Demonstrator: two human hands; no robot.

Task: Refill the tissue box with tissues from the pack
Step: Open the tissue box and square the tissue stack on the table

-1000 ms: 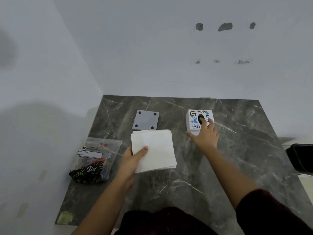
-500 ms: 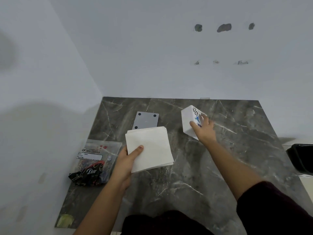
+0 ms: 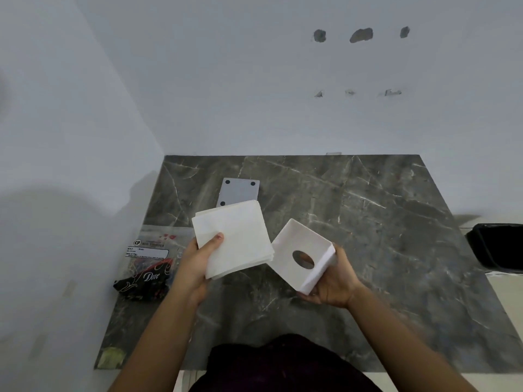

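White tissue box (image 3: 302, 257), earlier upright at upper centre, now sits inverted at frame centre, open base up, gripped by the right hand (image 3: 334, 281). Left hand (image 3: 195, 264) clamps the tissue stack (image 3: 235, 239), thumb on top, beside it.

Upturned open box (image 3: 302, 256) beside tissue stack (image 3: 233, 238)

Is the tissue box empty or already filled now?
Empty. The box, held in the right hand, shows its bare white inside and round hole; the tissues are outside, in the left hand.
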